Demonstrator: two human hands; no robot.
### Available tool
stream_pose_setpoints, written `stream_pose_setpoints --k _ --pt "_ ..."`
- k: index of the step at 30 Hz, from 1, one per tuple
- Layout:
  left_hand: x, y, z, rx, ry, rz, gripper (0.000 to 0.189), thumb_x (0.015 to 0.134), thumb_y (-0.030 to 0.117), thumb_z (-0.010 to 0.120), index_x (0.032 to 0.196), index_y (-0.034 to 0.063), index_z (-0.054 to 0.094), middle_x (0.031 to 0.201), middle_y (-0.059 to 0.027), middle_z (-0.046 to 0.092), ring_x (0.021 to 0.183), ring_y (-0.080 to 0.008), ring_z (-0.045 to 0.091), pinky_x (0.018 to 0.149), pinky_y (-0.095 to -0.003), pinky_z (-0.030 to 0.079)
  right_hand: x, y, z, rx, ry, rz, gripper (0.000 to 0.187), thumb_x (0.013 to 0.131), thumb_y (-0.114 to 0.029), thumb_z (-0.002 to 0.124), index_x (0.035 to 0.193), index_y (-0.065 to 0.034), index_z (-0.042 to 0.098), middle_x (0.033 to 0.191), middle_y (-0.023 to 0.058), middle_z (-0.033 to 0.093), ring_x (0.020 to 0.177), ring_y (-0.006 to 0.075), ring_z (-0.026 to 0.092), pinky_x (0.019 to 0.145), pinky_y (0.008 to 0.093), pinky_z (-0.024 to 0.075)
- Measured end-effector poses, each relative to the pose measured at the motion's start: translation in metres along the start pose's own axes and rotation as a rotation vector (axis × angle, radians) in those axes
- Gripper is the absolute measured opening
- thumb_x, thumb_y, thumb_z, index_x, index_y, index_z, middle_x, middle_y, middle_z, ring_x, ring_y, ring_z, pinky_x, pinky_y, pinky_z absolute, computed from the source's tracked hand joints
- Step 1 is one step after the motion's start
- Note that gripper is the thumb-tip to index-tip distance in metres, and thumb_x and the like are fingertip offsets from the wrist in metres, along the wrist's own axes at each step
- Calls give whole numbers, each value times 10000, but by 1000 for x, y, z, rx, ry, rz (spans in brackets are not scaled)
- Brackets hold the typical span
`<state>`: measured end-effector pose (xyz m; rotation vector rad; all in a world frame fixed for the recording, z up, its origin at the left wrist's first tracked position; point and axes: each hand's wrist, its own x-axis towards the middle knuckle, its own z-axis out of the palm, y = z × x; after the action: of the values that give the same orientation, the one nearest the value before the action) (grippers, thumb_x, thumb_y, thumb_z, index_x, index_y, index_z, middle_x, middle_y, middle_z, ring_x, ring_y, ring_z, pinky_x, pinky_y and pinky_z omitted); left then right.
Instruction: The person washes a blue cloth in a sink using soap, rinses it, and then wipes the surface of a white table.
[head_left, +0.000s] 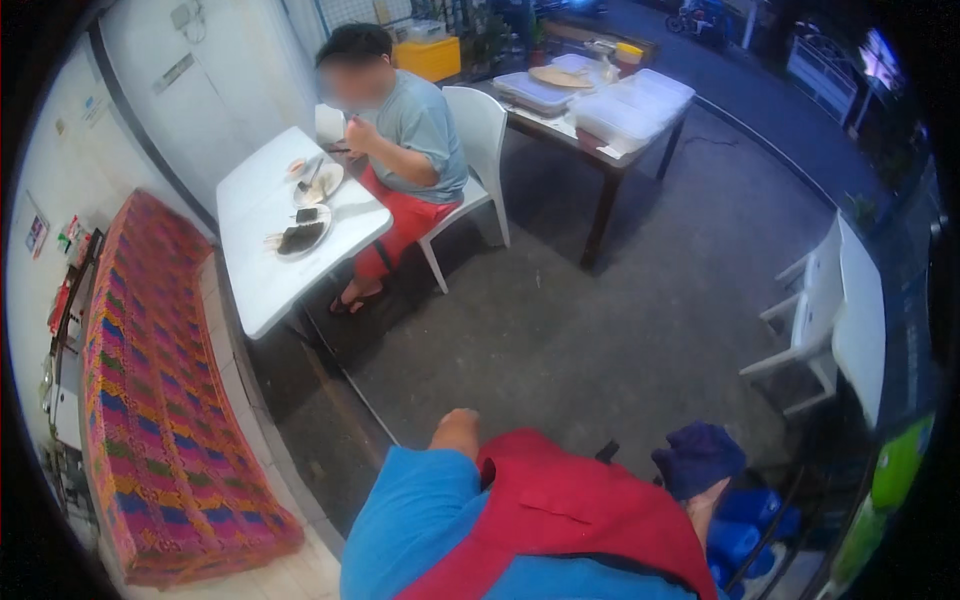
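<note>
At the lower right, my right hand holds a crumpled dark blue-purple cloth, out to the side of my red apron. From my blue sleeve on the other side, a piece of my bare left arm shows beside the apron; my left hand itself is not in view. Farther off at the left is a white table, bearing a plate with dark flat pieces and light sticks, and another plate with food and utensils.
A seated person holds a white cup at the table. Behind stands a dark table with plastic trays. A bench under patterned cloth lines the left wall. White chairs and a white tabletop are at right, above blue containers.
</note>
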<state>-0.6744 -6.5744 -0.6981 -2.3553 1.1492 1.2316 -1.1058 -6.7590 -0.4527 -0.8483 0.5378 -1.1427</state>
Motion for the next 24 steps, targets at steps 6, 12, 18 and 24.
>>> stream_pose_setpoints --k 6,12,18,24 --pt "85 -4 -46 306 -69 410 266 849 258 537 880 43 691 891 -148 654 827 -278 644 737 -392 510 184 -16 -121 178 329 117 500 955 -398 317 1266 -46 488 1244 136 530 1122 300 511 995 446 384" --pt "224 126 -151 -482 -240 -51 212 867 220 559 940 38 640 883 -105 635 788 -214 609 666 -359 499 347 -20 -192 423 723 152 444 968 -359 369 1251 -36 482 1233 106 536 1131 246 502 1009 394 386" --pt "376 466 -307 -490 -59 422 179 852 114 626 998 16 595 866 -75 605 748 -168 577 600 -316 491 387 -132 -284 547 391 -140 554 940 -472 362 1280 -57 499 1283 124 531 1158 277 507 1052 434 340" --pt "391 753 -374 -580 -47 680 309 884 156 596 1148 4 542 1048 -118 612 873 -197 608 715 -316 506 424 -204 -454 461 648 -287 496 939 -451 391 1193 -59 557 1169 115 597 1042 260 570 955 405 435"
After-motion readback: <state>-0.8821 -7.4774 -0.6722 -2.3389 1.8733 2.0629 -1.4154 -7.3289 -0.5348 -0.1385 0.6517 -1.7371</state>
